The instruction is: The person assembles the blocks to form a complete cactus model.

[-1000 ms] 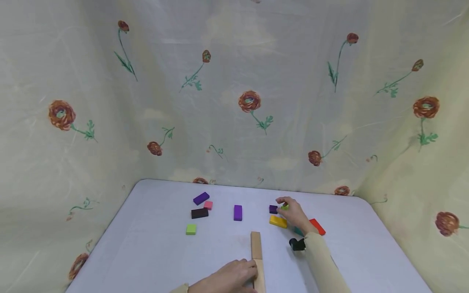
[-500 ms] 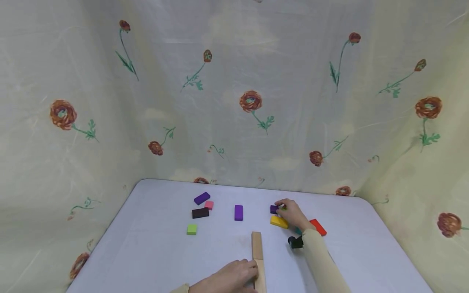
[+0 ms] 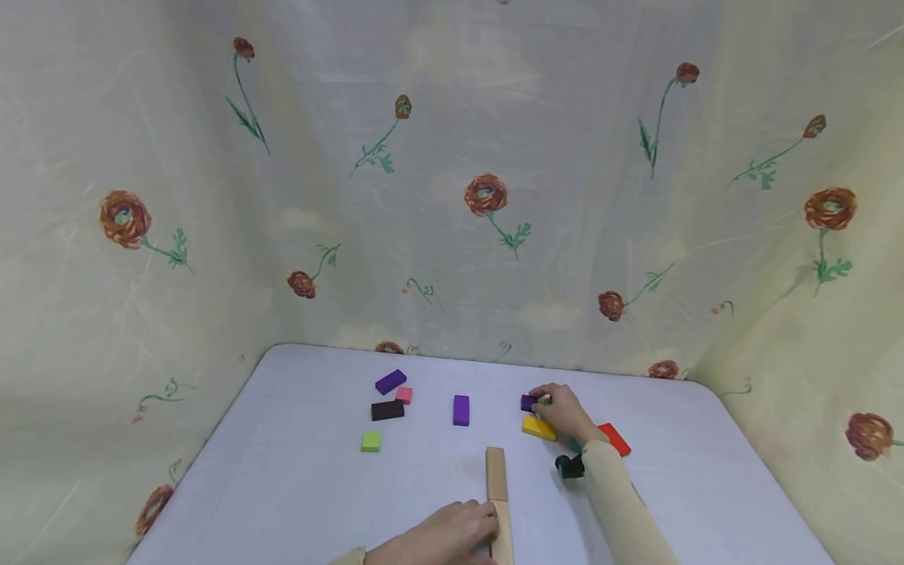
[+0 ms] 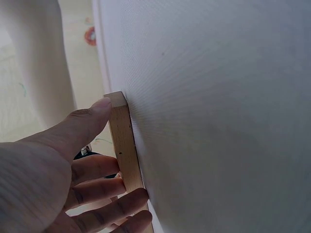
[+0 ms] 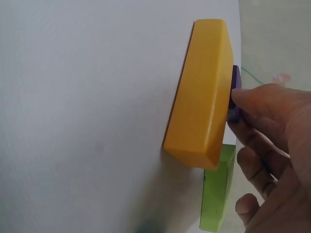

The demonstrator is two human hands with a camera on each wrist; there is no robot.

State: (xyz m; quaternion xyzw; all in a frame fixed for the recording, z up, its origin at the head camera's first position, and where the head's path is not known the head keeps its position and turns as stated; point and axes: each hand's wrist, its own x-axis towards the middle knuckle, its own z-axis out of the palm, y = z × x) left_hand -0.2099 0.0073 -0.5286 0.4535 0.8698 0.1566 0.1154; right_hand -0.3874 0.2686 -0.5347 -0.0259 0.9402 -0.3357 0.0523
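Observation:
My right hand (image 3: 565, 412) pinches a small dark purple block (image 5: 236, 73) between thumb and fingers at the back right of the table. Just in front of it lies a yellow block (image 3: 539, 428), and a green block (image 5: 216, 194) is beneath the curled fingers in the right wrist view. My left hand (image 3: 448, 535) rests against a pale wooden block (image 4: 124, 141), thumb tip at its near end and loosely spread fingers along its side. A second wooden block (image 3: 496, 473) continues the line end to end, away from me.
Purple (image 3: 461, 410), black (image 3: 388, 410), pink (image 3: 404, 395) and lime green (image 3: 370, 442) blocks lie left and centre, with another purple block (image 3: 391, 382) behind. Beside the right forearm are a red block (image 3: 614, 439), a teal piece (image 3: 575, 446) and a black device (image 3: 569, 467). Floral curtain surrounds the table.
The fingers of my right hand have closed in on the dark purple block, covering more of the green block. My left hand and the wooden blocks stay still.

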